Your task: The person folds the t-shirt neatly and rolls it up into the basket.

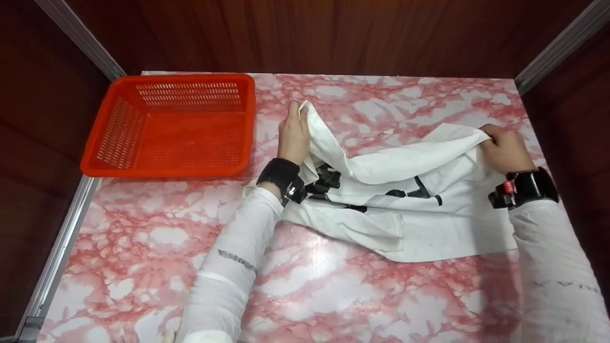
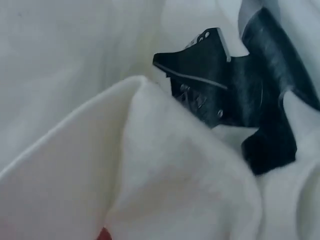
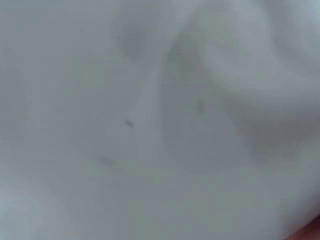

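A white T-shirt (image 1: 448,233) with a black print lies rumpled on the table, its upper edge lifted between both hands. My left hand (image 1: 294,136) pinches one raised corner of the cloth, just right of the basket. At the far right my right hand (image 1: 507,150) grips the other end of that edge, with the cloth sagging between them. A short sleeve (image 1: 371,228) lies flat near the front. In the left wrist view, a printed black boot (image 2: 200,75) shows behind a fold. Blurred white cloth (image 3: 100,125) fills the right wrist view.
An orange-red plastic basket (image 1: 167,171) with slotted walls stands at the back left, nothing in it. The pink-and-white marbled table (image 1: 167,267) meets a dark wood panel (image 1: 333,38) behind. Dark side walls with metal strips border it left and right.
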`<control>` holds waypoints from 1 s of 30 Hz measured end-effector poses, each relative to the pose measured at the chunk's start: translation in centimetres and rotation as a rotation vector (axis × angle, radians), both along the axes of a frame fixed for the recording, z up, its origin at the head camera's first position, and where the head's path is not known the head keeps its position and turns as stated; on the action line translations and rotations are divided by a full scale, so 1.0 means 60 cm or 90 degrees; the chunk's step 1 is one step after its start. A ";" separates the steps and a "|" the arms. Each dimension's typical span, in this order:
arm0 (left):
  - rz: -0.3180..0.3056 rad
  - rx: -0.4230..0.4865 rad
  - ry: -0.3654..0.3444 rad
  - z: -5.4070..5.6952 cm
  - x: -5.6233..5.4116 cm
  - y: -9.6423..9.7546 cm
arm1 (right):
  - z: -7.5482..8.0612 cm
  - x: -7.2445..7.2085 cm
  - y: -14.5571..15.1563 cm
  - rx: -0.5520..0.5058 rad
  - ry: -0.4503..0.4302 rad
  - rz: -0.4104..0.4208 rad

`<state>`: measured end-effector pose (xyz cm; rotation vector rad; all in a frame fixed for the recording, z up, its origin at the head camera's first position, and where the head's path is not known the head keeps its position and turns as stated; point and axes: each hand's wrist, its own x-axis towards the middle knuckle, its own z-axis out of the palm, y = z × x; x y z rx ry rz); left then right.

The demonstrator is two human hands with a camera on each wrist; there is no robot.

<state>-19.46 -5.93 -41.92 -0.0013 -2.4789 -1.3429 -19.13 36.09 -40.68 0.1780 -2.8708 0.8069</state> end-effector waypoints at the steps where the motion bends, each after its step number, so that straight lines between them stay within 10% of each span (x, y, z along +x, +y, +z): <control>1: 0.005 -0.001 -0.002 0.005 -0.003 -0.007 | 0.007 -0.002 0.001 0.000 0.009 -0.003; 17: 0.086 -0.009 -0.025 0.051 -0.031 -0.086 | 0.063 -0.011 0.031 -0.005 0.101 -0.070; 30: 0.111 -0.110 -0.022 0.128 -0.086 -0.105 | 0.151 -0.057 -0.004 0.105 0.032 -0.178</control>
